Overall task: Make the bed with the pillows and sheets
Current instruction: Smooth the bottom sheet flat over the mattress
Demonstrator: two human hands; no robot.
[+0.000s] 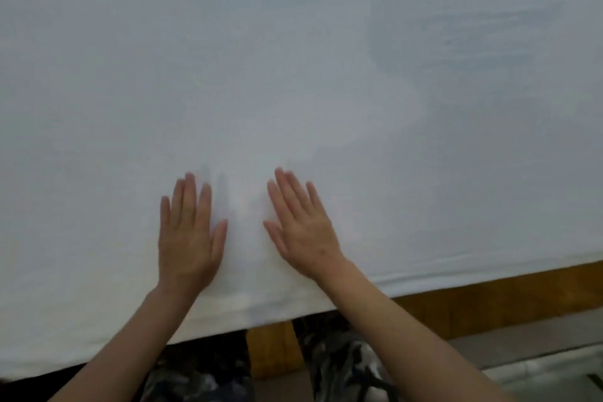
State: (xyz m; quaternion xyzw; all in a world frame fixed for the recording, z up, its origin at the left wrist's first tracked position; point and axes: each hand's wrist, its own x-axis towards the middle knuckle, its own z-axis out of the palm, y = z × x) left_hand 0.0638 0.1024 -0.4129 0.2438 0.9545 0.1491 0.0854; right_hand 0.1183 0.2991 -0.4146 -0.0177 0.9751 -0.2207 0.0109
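Head view: my left hand (187,235) and right hand (301,228) press flat, fingers straight toward twelve o'clock, on the white sheet (293,59).

A white sheet (293,75) lies spread flat over the bed, filling most of the view; mostly smooth, faint wrinkles upper right; its hemmed near edge overhangs the side

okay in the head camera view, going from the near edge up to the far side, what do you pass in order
Patterned trousers → wooden bed frame → near hem of the white sheet → left hand and right hand, side by side and flat on the sheet → open white sheet to the far edge.
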